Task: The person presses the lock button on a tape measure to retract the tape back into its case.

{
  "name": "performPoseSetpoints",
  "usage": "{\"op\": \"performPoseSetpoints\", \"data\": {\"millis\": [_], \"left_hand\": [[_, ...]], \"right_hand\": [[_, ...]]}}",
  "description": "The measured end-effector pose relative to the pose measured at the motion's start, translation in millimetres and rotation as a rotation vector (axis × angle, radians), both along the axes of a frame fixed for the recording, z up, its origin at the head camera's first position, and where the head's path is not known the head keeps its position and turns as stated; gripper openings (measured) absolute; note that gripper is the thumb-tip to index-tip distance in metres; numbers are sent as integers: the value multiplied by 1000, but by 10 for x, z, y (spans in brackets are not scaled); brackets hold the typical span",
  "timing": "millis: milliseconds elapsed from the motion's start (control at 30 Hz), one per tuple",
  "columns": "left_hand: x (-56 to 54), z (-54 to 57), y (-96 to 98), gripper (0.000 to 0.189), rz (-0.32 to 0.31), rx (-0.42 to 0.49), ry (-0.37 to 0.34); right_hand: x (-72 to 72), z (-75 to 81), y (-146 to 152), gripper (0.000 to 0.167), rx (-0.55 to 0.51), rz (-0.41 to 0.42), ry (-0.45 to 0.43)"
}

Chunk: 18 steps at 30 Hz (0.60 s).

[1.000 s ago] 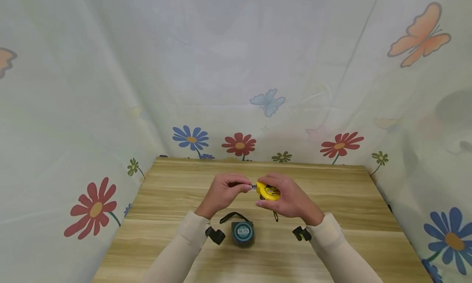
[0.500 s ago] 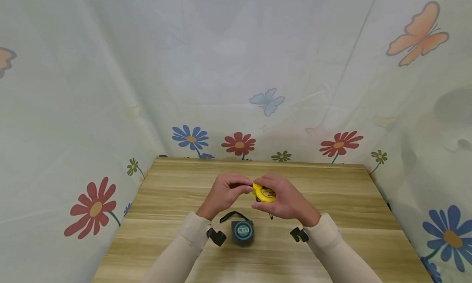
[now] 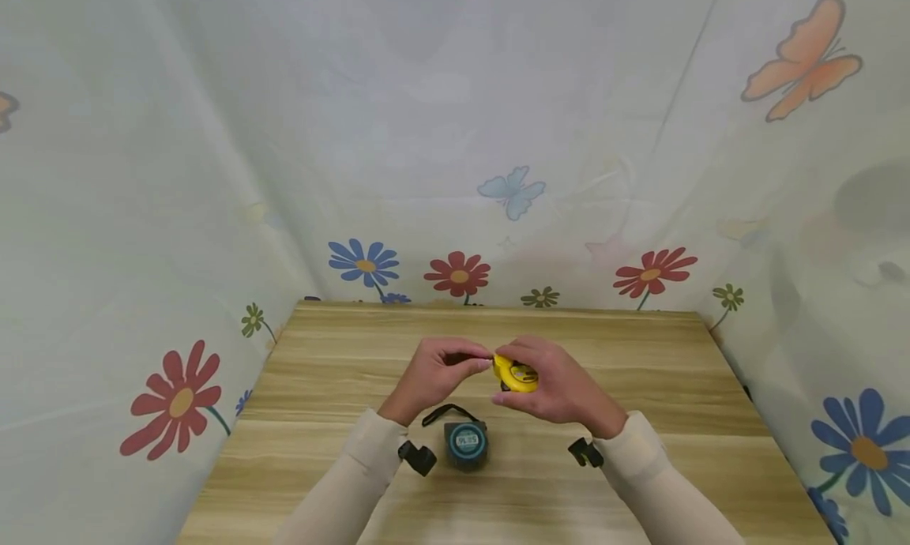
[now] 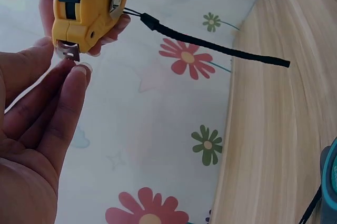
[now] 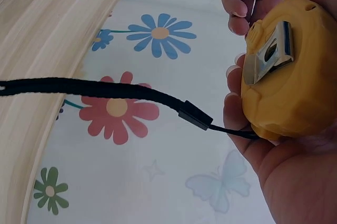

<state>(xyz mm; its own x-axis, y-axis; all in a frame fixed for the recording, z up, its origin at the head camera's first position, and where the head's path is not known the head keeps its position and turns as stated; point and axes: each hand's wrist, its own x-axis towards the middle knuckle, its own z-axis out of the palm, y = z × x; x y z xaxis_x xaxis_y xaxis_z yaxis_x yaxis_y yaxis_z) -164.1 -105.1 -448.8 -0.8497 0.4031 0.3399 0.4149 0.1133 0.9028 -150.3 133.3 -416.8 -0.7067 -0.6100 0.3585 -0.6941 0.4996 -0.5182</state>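
Note:
A yellow tape measure (image 3: 520,377) is gripped in my right hand (image 3: 562,379), held over the wooden table. Its belt clip (image 5: 271,53) faces the right wrist camera, and a black wrist strap (image 4: 210,45) trails from the case. My left hand (image 3: 434,371) meets the mouth of the case, thumb and fingertips at the small metal end hook (image 4: 69,51) of the blade. Hardly any blade shows outside the case. Nearer my body, a second tape measure (image 3: 467,442), dark grey with a teal round face, lies on the table between my forearms.
The wood-grain table (image 3: 640,474) has its far edge against a pale sheet (image 3: 426,134) printed with flowers and butterflies, which also hangs at both sides. A black strap (image 3: 449,409) from the second tape measure lies behind it.
A second ago a short length of blade showed between my hands; the case then came against my left fingertips. Now it sits slightly further right, and its strap has left the head view.

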Motion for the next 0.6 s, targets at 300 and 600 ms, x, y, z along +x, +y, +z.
{"op": "performPoseSetpoints", "data": {"millis": [300, 600], "left_hand": [[8, -29, 142, 26, 9, -63, -60], [6, -185, 264, 46, 2, -73, -184]], "right_hand": [[-56, 9, 161, 53, 42, -44, 46], [-107, -178, 273, 58, 110, -126, 22]]}}
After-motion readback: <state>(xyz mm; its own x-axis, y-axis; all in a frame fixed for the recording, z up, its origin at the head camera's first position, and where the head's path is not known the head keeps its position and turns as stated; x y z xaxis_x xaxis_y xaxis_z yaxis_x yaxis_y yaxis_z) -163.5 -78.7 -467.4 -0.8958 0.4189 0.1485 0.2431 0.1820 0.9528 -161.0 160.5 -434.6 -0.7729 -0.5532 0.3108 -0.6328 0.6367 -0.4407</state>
